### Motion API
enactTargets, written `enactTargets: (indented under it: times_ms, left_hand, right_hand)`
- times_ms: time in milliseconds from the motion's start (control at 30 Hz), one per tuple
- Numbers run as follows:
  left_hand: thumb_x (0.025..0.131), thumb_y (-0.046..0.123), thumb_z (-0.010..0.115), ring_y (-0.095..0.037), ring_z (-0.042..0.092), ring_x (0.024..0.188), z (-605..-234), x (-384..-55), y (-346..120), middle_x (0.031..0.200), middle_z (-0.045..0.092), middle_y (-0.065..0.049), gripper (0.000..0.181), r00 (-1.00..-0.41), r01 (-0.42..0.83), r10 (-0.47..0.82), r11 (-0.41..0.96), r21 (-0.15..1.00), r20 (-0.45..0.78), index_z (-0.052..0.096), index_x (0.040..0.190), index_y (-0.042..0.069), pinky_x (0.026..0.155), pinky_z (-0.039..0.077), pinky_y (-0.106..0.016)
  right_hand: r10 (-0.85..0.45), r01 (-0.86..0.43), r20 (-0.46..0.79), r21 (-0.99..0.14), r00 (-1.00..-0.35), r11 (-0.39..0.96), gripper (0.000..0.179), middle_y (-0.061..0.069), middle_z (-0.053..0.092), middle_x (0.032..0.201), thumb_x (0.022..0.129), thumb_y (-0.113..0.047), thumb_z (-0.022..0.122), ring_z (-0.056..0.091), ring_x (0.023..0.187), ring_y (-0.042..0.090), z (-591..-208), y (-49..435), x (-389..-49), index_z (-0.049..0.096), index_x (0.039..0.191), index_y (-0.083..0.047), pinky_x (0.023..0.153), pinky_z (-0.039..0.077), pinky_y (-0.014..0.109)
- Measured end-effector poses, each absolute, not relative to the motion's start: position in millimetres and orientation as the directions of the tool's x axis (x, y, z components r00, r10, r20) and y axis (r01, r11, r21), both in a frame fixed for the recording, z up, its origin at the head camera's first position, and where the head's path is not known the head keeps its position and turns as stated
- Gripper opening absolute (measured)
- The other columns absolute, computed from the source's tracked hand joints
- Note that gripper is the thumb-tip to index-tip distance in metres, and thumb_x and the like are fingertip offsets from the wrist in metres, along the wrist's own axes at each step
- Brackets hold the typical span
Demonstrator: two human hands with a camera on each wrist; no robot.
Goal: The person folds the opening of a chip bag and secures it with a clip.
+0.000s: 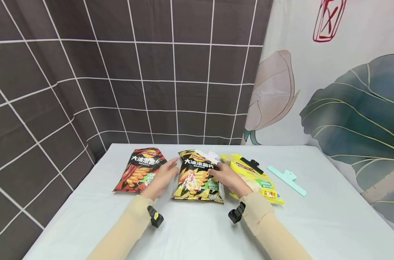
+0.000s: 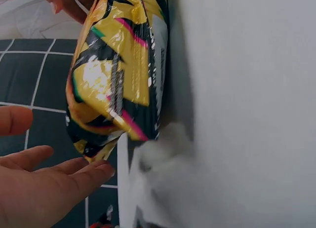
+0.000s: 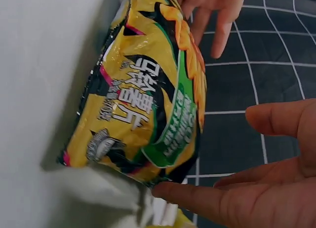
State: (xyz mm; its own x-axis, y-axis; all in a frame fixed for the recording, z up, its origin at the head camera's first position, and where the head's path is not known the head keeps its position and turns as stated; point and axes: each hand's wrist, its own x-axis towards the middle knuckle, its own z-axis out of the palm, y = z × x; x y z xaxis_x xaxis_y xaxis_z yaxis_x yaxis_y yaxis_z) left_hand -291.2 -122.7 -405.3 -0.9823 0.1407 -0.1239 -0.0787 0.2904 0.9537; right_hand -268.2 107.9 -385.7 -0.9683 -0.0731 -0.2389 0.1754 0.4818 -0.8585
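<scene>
A black and gold chip bag lies face up on the table between both hands. My left hand is at its left side, fingers extended; in the left wrist view the fingertips are close to the bag's far end, and contact is unclear. On the right side, my right hand has its fingers stretched out, with one fingertip at the bag's corner in the right wrist view and the thumb apart. A white clip is at the bag's upper right; whether it clamps the bag I cannot tell.
To the left lies a red chip bag, partly behind my left hand. On the right, a yellow chip bag carries a black clip. A mint-green clip lies beyond it on the white table.
</scene>
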Motion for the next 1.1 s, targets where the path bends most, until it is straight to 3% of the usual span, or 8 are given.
enactTargets:
  times_ms: [133, 267, 467, 567, 700, 800, 1100]
  left_hand:
    - [0.096, 0.016, 0.050, -0.039, 0.034, 0.139, -397.7, -287.6, -133.7, 0.153, 0.034, -0.019, 0.056, -0.990, -0.028, 0.120, 0.379, 0.925, -0.079, 0.034, 0.149, 0.012, 0.112, 0.029, -0.054]
    - [0.097, 0.016, 0.049, -0.038, 0.038, 0.137, -390.9, -286.9, -147.4, 0.152, 0.035, -0.019, 0.054, -0.993, 0.023, 0.113, 0.415, 0.909, -0.027, 0.035, 0.149, 0.011, 0.109, 0.036, -0.050]
    - [0.098, 0.017, 0.048, -0.037, 0.043, 0.133, -379.0, -289.2, -174.6, 0.149, 0.040, -0.019, 0.051, -0.994, 0.109, 0.062, 0.512, 0.852, 0.090, 0.038, 0.147, 0.011, 0.106, 0.040, -0.049]
    - [0.098, 0.019, 0.045, -0.040, 0.055, 0.115, -377.1, -290.7, -190.4, 0.148, 0.041, -0.020, 0.051, -0.993, 0.111, 0.025, 0.588, 0.801, 0.119, 0.037, 0.148, 0.013, 0.089, 0.049, -0.049]
    - [0.100, 0.020, 0.042, -0.042, 0.046, 0.126, -379.1, -293.0, -211.9, 0.153, 0.033, -0.021, 0.051, -0.994, 0.061, -0.033, 0.600, 0.798, 0.101, 0.033, 0.150, 0.012, 0.099, 0.042, -0.053]
    - [0.100, 0.020, 0.041, -0.040, 0.024, 0.143, -381.0, -293.9, -225.9, 0.156, 0.027, -0.020, 0.051, -0.993, 0.021, -0.084, 0.584, 0.812, 0.085, 0.032, 0.150, 0.010, 0.115, 0.022, -0.055]
    - [0.099, 0.019, 0.036, -0.045, 0.021, 0.143, -388.6, -295.4, -253.6, 0.156, 0.024, -0.024, 0.056, -0.980, -0.119, -0.198, 0.551, 0.826, -0.009, 0.023, 0.152, 0.006, 0.115, 0.022, -0.056]
  right_hand:
    - [-0.084, 0.062, -0.139, -0.802, -0.987, 0.595, 0.068, 0.025, 0.024, 0.155, 0.098, -0.028, 0.051, 0.025, 0.141, 0.043, -379.9, 101.5, -263.2, 0.020, 0.150, 0.004, 0.113, 0.025, 0.057]
    - [-0.088, -0.023, -0.035, -0.816, -0.995, 0.577, 0.062, 0.023, 0.033, 0.152, 0.099, -0.026, 0.050, 0.034, 0.138, 0.041, -380.2, 89.4, -260.0, 0.027, 0.150, -0.001, 0.111, 0.031, 0.054]
    - [-0.077, -0.065, 0.043, -0.944, -0.996, 0.323, 0.056, 0.020, 0.041, 0.148, 0.098, -0.023, 0.052, 0.047, 0.131, 0.035, -383.1, 64.8, -259.4, 0.034, 0.147, -0.002, 0.106, 0.041, 0.046]
    - [-0.098, -0.030, 0.013, -0.985, -0.995, 0.169, 0.054, 0.020, 0.042, 0.147, 0.099, -0.021, 0.050, 0.049, 0.129, 0.034, -383.5, 52.8, -260.6, 0.035, 0.146, -0.001, 0.104, 0.044, 0.044]
    - [-0.177, 0.074, -0.065, -0.996, -0.982, -0.044, 0.055, 0.024, 0.037, 0.149, 0.101, -0.018, 0.045, 0.043, 0.134, 0.035, -383.9, 38.3, -263.8, 0.026, 0.149, 0.001, 0.102, 0.046, 0.040]
    - [-0.234, 0.149, -0.112, -0.978, -0.966, -0.147, 0.056, 0.025, 0.032, 0.151, 0.102, -0.017, 0.042, 0.036, 0.139, 0.035, -383.9, 29.0, -265.9, 0.020, 0.151, 0.001, 0.105, 0.043, 0.039]
    - [-0.297, 0.256, -0.193, -0.948, -0.935, -0.187, 0.058, 0.025, 0.024, 0.154, 0.102, -0.020, 0.042, 0.030, 0.141, 0.038, -389.7, -3.4, -268.8, 0.019, 0.151, 0.000, 0.112, 0.032, 0.049]
